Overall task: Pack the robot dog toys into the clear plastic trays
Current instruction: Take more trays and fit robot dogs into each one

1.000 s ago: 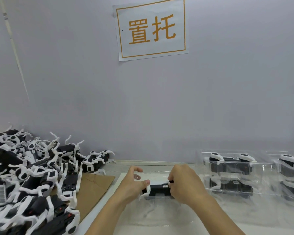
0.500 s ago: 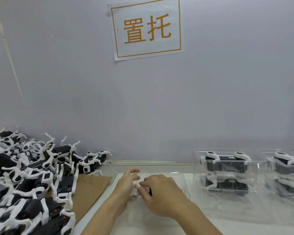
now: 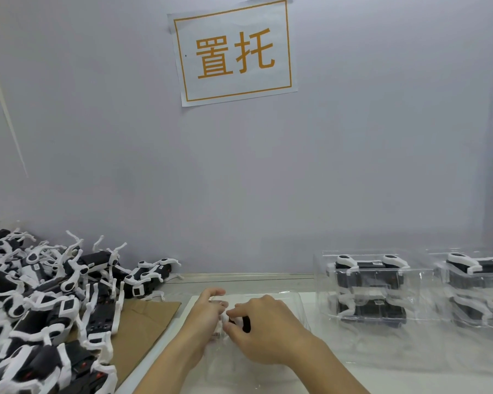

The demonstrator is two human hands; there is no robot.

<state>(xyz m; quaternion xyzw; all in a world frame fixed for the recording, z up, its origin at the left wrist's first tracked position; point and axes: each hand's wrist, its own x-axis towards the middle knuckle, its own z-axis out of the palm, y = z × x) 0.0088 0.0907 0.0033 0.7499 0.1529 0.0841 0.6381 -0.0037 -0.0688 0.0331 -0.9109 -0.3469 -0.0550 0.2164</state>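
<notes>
My left hand and my right hand meet over a clear plastic tray in front of me. Between them sits a black-and-white robot dog toy, mostly covered by my right hand; only a dark end and a bit of white show. Both hands' fingers pinch at it. A big heap of robot dog toys lies on the left. Packed clear trays with toys stand stacked at the right.
Brown cardboard lies under the heap's near edge. More packed trays stand at the far right. A grey wall with a paper sign rises right behind the white tabletop.
My right hand slid left over the toy, covering it, and now meets the left hand's fingers. The toy sank lower into the tray.
</notes>
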